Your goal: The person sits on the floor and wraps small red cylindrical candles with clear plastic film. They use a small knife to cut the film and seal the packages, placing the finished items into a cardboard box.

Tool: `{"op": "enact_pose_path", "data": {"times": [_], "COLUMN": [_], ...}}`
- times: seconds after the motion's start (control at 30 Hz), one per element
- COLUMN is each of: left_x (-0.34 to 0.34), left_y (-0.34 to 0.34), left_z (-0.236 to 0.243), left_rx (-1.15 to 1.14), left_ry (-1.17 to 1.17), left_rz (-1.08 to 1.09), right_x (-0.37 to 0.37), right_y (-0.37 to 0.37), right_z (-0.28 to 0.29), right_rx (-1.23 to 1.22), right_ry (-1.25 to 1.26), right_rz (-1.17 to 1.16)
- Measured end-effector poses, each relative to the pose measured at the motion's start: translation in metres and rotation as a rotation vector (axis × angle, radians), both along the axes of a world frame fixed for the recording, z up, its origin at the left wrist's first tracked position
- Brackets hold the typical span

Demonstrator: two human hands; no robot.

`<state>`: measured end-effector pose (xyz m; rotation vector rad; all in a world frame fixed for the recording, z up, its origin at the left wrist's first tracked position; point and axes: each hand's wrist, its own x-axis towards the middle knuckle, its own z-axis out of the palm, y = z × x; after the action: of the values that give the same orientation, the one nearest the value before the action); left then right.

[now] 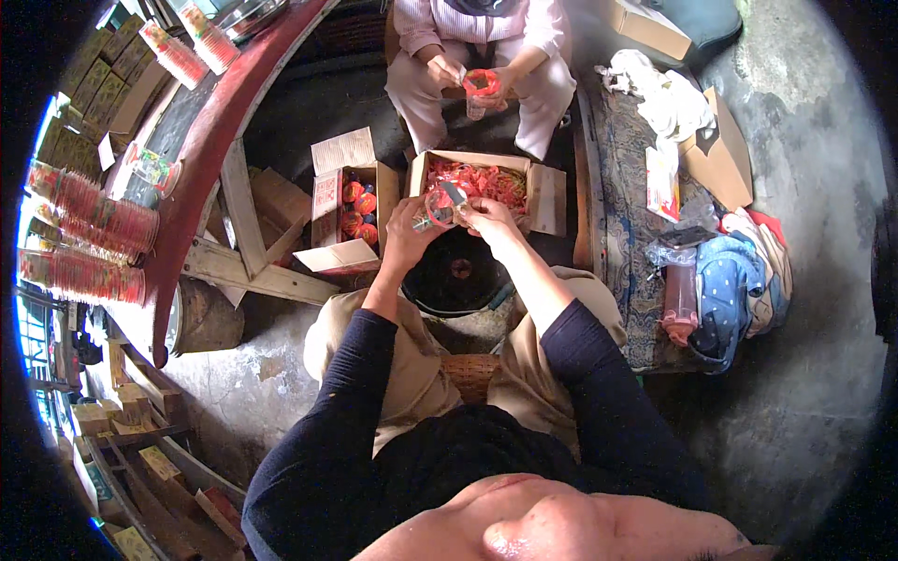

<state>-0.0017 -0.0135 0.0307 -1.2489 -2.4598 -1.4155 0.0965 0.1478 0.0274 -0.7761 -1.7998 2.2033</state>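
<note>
At the centre of the frame, the left hand [404, 232] curls round a clear, red-rimmed plastic cup [436, 208] while the right hand [490, 221] pinches in at its side — seemingly a step of fitting or adjusting something there, calling for a steady hold and light fingertips. Just above, glossy, crinkled red strips [477, 183] fill a matte cardboard box [548, 200]; ribbed cup stacks [89, 224] lean at the left.

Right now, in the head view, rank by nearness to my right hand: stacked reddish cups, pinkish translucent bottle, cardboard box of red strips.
1. Cardboard box of red strips: just ahead.
2. Pinkish translucent bottle: right.
3. Stacked reddish cups: far left.
</note>
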Motion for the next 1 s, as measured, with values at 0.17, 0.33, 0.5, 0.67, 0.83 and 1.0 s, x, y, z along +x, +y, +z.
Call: {"op": "enact_pose_path", "data": {"times": [0.17,0.33,0.5,0.67,0.83,1.0], "left_x": [-0.001,0.004,0.006,0.006,0.007,0.008], "left_y": [-0.001,0.004,0.001,0.006,0.009,0.006], "left_z": [-0.001,0.010,0.001,-0.021,-0.036,-0.032], "left_rx": [0.001,-0.005,-0.082,0.099,0.306,0.387], "left_ry": [-0.093,-0.229,0.039,-0.198,-0.945,-1.613], "left_rz": [-0.018,0.018,0.102,0.111,0.207,0.136], "right_x": [-0.003,0.002,0.000,-0.003,-0.007,0.002], "right_y": [-0.001,0.002,-0.005,-0.005,-0.002,-0.010], "right_z": [-0.001,0.002,-0.002,-0.011,-0.020,0.003], "right_rx": [0.155,0.066,-0.027,-0.052,0.011,-0.236], "right_ry": [-0.052,-0.025,0.004,0.065,0.049,0.112], "right_rz": [-0.060,-0.087,-0.122,-0.202,-0.220,-0.072]}}
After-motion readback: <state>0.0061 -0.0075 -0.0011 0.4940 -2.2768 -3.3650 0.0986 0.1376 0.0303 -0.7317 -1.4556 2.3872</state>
